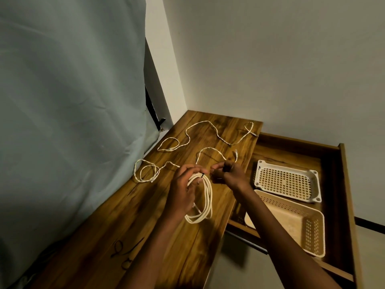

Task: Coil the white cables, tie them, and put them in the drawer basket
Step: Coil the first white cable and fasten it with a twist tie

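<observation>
two hands up over the wooden table (pixel 116 217): my left hand (pixel 183 190) grips the coiled white cable (pixel 201 200), right hand (pixel 227 174) pinches its black tie (pixel 202 174). i see the beige basket (pixel 302 224) in the open drawer (pixel 341 184).

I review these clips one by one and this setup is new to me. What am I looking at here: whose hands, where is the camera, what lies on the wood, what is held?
There is no machine: a person works with bare hands, filmed by one wide-angle camera on their head that looks down. The left hand holds a coiled white cable with a dark tie round its top. The right hand pinches something small and dark beside the tie; what it is I cannot tell. Two loose white cables lie uncoiled on the wooden tabletop, with spare dark ties at its near end. To the right, an open drawer holds a white basket and a beige basket.
</observation>
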